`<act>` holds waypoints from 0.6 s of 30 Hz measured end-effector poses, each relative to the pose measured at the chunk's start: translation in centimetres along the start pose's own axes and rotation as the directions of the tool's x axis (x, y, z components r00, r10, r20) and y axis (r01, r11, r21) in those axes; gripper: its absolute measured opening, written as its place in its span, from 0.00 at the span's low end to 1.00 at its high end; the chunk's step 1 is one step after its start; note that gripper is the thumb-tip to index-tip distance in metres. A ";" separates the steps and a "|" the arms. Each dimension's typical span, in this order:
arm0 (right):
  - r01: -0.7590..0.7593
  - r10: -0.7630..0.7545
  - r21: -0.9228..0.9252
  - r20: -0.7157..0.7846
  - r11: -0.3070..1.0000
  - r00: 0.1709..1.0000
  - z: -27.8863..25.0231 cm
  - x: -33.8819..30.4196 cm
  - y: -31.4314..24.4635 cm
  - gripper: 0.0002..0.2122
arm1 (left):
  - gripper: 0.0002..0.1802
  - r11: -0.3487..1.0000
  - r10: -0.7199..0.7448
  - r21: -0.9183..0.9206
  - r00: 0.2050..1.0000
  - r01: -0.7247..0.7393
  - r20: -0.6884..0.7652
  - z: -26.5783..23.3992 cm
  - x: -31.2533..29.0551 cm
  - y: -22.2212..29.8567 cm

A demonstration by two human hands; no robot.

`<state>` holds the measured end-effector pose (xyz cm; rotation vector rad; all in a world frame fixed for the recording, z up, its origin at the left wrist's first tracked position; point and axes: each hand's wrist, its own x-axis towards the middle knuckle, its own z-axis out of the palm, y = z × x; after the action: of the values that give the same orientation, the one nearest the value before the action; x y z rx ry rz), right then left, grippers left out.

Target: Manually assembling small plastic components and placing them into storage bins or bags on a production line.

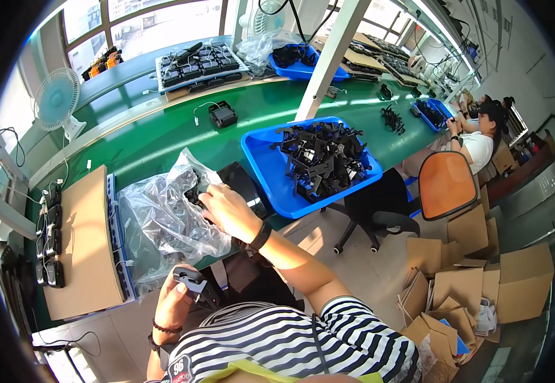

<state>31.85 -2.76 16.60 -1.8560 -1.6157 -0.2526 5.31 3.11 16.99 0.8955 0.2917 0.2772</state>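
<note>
My right hand (225,209) reaches into a clear plastic bag (162,220) of black plastic parts lying on the green table (162,137); its fingers are closed around a small black part at the bag's mouth. My left hand (174,300) is near my chest and grips a black plastic part (191,281). Right of the bag stands a blue tray (271,175) piled with black plastic brackets (322,159).
A cardboard sheet (86,246) and a row of black devices (51,236) lie at left, beside a white fan (57,102). Another person (478,137) sits at the far right. An orange chair (445,185) and cardboard boxes (482,274) stand on the floor.
</note>
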 end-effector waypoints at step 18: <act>-0.071 0.053 0.215 0.090 0.974 0.995 0.9 0.9 -1.4 0.03 | 0.32 0.933 -0.037 0.359 0.998 0.020 0.042 1.1 -1.3 -1.0</act>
<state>30.53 -1.47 16.87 -1.7643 -1.5697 0.0297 4.57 1.27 16.98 1.2564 0.3159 0.1765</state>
